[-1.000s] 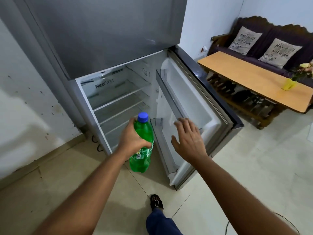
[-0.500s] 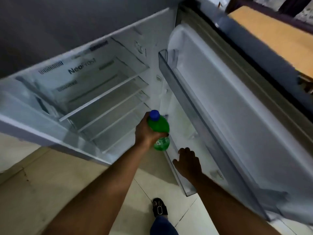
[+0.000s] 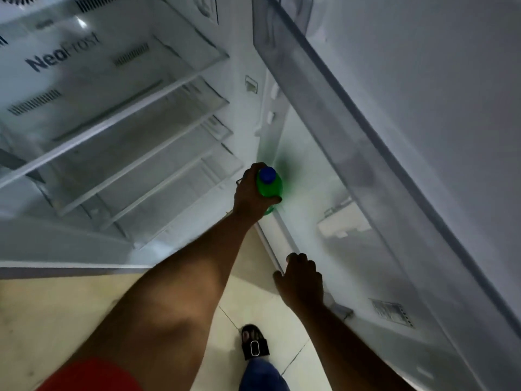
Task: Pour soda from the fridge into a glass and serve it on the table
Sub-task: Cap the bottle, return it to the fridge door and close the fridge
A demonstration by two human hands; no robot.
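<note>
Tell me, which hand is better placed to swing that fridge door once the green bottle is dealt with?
Probably the right hand: its fingers already rest on the lower edge of the open fridge door. The left hand is busy gripping the green bottle by the door shelf.

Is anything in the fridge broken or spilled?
Nothing looks broken or spilled. The shelves sit bare and level, the green soda bottle stays capped in the left hand, and the right hand rests on the door.
</note>
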